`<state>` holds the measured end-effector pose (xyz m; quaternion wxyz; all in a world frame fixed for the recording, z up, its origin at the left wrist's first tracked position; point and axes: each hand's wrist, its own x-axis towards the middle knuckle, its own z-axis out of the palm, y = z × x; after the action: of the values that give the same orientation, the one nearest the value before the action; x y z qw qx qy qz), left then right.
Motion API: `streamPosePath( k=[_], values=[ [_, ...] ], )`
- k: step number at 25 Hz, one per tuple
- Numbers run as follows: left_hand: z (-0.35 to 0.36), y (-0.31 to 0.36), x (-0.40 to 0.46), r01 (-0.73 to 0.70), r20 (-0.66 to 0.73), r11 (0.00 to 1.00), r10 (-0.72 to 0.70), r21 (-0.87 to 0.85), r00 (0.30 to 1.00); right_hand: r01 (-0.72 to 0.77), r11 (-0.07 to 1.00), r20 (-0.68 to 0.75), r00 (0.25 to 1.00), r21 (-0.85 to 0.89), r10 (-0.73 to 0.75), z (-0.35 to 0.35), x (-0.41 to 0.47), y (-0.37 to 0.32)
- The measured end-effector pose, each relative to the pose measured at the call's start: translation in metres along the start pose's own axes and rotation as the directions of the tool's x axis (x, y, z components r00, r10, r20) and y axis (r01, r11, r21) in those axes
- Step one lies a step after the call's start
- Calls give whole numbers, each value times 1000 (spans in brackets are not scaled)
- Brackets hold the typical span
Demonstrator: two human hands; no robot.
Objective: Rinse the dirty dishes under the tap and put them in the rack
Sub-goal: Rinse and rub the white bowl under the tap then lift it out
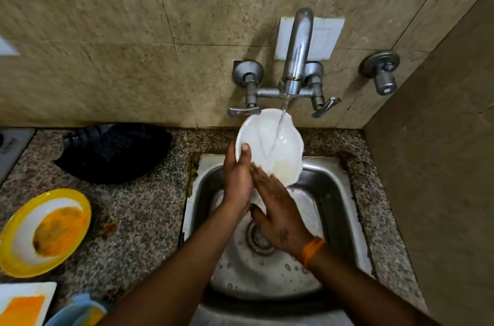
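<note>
Hands: left [236,178] grips plate [275,144], right [278,208] flat on it.

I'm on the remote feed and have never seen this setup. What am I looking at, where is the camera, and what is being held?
There is no machine here: a person works with bare hands, and the single picture comes from a camera on their head, looking down at a steel sink. The left hand grips a white plate by its rim, thumb on top, tilted under running water from the wall tap. The right hand, fingers straight, rubs the plate's lower edge. On the granite counter to the left sit a yellow-rimmed plate with orange smears, a white dish with orange residue, something blue, and a dark object. No rack is in view.
</note>
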<state>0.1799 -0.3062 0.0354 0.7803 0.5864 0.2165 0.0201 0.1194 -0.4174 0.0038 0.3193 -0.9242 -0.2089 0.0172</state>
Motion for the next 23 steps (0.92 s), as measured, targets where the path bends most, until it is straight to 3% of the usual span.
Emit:
streamPosePath(
  k=[1,3,4,6,10,11,13,15,17,20,21,23],
  values=[
    [-2,1,1,-15,9,1000,15,25,1000,52,998,15,998,45,-53,2,-4,1],
    [-11,-4,4,-23,23,998,22,62,1000,141,976,23,990,-167,-139,-8,-6,37],
    [-14,-7,4,-31,35,997,29,77,999,111,932,21,994,-345,-111,-15,-3,57],
    [-13,-8,1,-57,42,995,53,87,998,-40,888,-38,999,-458,26,-20,3,62],
    [-13,-5,2,-67,-25,996,69,66,997,-42,997,-10,999,-68,41,5,-13,7],
    [-17,-5,2,-81,-22,995,82,64,996,12,995,24,1000,-98,-10,1,-19,11],
    [-24,-5,-2,-74,-12,993,76,86,997,121,914,28,992,-388,-120,-15,-20,44],
    [-22,-6,-5,-66,-26,993,69,103,997,60,841,9,998,-538,-65,-26,-13,63],
    [-16,-7,-5,-60,-43,991,65,118,997,-14,912,8,1000,-410,19,-15,-12,41],
    [-17,-5,-3,-46,-20,990,49,130,999,-3,997,66,998,-73,7,-5,-24,2],
    [-20,-2,1,-15,-3,991,15,134,1000,65,993,98,994,-99,-55,-13,-25,3],
    [-29,6,17,79,65,985,-90,154,994,214,913,96,977,-347,-192,-29,-20,30]
  ],
)
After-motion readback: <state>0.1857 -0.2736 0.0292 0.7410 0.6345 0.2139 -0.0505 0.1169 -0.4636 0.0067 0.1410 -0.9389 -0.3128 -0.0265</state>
